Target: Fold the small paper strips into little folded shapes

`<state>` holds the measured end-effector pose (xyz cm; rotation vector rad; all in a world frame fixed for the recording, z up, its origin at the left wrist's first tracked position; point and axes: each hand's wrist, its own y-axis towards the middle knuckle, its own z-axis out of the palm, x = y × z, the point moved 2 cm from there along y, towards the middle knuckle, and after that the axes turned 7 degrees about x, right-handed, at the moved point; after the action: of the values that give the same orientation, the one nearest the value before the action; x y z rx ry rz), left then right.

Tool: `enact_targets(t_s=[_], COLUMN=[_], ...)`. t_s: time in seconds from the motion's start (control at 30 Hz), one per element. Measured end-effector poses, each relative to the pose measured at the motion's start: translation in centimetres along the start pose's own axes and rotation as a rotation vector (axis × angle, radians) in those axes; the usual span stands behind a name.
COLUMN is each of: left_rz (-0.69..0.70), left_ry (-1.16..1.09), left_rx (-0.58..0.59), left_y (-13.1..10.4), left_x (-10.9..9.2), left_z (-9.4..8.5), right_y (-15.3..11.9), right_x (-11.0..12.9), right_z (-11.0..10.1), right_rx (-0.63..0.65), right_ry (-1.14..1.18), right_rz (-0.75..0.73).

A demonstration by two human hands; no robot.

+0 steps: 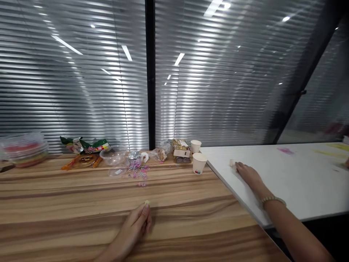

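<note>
Piece [147, 202] mostly behind left fingers [145, 212]

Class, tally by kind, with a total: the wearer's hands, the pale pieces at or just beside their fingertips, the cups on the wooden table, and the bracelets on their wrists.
Hands: 2
Pale pieces: 2
Cups: 2
Bracelet: 1
Total: 7

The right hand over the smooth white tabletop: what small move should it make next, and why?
Probably ease the right hand slightly toward the small cream-coloured block and close its fingers on it. The fingertips are right beside the block, which sits on the smooth white tabletop; contact is hard to tell. The left hand pinches a tiny pale-yellow piece.
</note>
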<state>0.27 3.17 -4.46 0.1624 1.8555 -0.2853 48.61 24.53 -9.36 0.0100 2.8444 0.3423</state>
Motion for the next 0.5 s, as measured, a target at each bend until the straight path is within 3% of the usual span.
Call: enact_targets(t_s=[0.1, 0.27, 0.5], left_rz=[0.007, 0.031, 0.105], left_ry=[0.013, -0.017, -0.193], left_rx=[0.005, 0.004, -0.023], left_y=[0.1, 0.2, 0.6], left_x=[0.1, 0.1, 0.7], left_z=[0.0, 0.0, -0.3], right_y=[0.7, 1.0, -3.1], right_x=[1.2, 1.9, 1.3], right_z=[-0.8, -1.6, -2.1], right_rx=[-0.041, 0.047, 0.094], right_ry=[-0.113, -0.162, -0.144], right_rz=[-0.067, -0.159, -0.09])
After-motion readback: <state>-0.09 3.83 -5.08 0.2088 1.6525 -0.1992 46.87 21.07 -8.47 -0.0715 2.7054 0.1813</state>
